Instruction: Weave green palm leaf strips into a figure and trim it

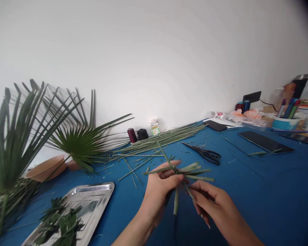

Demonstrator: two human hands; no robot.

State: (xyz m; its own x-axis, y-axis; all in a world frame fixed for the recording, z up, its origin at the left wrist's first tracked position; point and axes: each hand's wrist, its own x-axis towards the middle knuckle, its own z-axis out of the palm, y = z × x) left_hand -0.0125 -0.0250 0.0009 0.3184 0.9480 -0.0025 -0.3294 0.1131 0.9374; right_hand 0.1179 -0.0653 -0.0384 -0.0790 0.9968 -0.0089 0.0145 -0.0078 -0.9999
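Note:
My left hand pinches a small woven bundle of green palm leaf strips between thumb and fingers. Loose strip ends fan out from it, mostly to the right, with one pointing up and one hanging down. Just to the right, my right hand has thumb and forefinger closed on one strip that runs down from the knot. Beyond the hands lies a pair of black-handled scissors on the blue table.
A metal tray holding folded leaf pieces is at the lower left. Palm fronds and a tan bowl stand behind it. Long cut strips lie along the wall by a maroon thread spool. A dark phone lies at right.

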